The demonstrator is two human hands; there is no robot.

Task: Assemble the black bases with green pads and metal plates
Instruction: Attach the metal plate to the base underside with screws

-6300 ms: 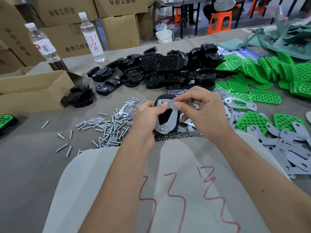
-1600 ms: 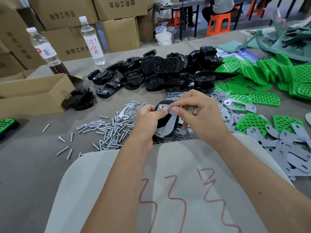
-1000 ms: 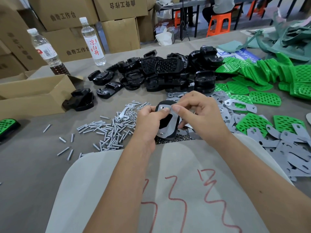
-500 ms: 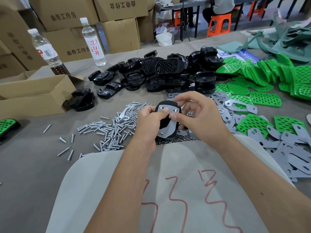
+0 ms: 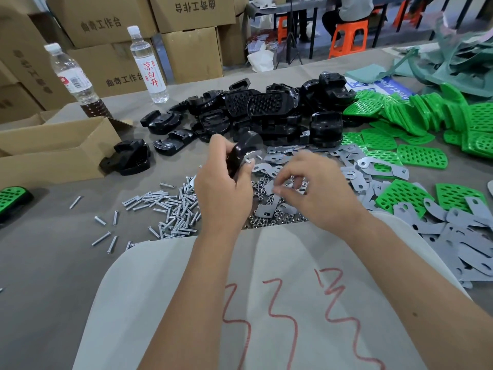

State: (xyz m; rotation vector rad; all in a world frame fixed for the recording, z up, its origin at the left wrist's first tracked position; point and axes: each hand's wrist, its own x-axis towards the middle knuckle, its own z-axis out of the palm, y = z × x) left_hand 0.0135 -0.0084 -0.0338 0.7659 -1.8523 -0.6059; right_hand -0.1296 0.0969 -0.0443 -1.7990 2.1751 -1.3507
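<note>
My left hand (image 5: pixel 222 188) grips a black base (image 5: pixel 241 153) turned on its edge, with a metal plate (image 5: pixel 252 155) against its right face. My right hand (image 5: pixel 312 190) hovers apart from it, low over the heap of small nuts (image 5: pixel 262 188), fingers curled with tips pinched together; whether a nut sits between them is hidden. A pile of black bases (image 5: pixel 266 116) lies at the back, green pads (image 5: pixel 421 156) spread to the right, and loose metal plates (image 5: pixel 453 236) lie along the near right.
Steel bolts (image 5: pixel 170 206) are scattered left of my hands. An open cardboard box (image 5: pixel 53 150) stands at left, with one black base (image 5: pixel 128 157) beside it and a finished green-padded piece (image 5: pixel 12 197) at the far left edge. Two bottles (image 5: pixel 146 65) stand behind.
My left hand has lifted the base and turned it from flat to on edge. My right hand has let go of the plate and dropped to the nuts.
</note>
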